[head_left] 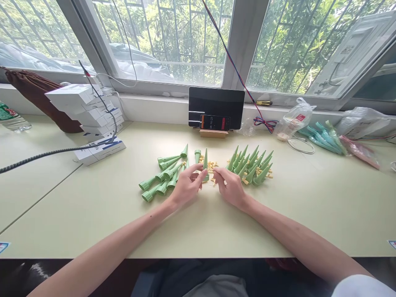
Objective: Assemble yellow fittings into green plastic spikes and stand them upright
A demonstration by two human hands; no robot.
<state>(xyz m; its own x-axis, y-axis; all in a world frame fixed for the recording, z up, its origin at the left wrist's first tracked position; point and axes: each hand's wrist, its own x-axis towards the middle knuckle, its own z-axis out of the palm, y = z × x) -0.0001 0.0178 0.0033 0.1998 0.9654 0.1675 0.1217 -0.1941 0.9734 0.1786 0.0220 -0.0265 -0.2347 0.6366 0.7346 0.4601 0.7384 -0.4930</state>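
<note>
My left hand (189, 181) is closed around a green plastic watering spike (206, 160), held upright with its tip pointing up. Just to the right, my right hand (228, 183) pinches what looks like a small yellow plastic piece at the spike's side; the fingers partly hide it. Behind and between both hands lies a pile of small yellow pieces (212, 165). Loose green spikes (162, 175) lie heaped left of my left hand, and one more spike (197, 155) stands behind it. Right of my right hand, several spikes (252, 165) with yellow pieces fitted are grouped in rows.
At the back, a phone (215, 123) showing a timer leans on a black tablet (216, 101). White boxes (89, 109) are stacked at the left, with a black cable (55, 153) across them. Plastic bags (295, 119) and bundled teal items (324, 138) lie at the right.
</note>
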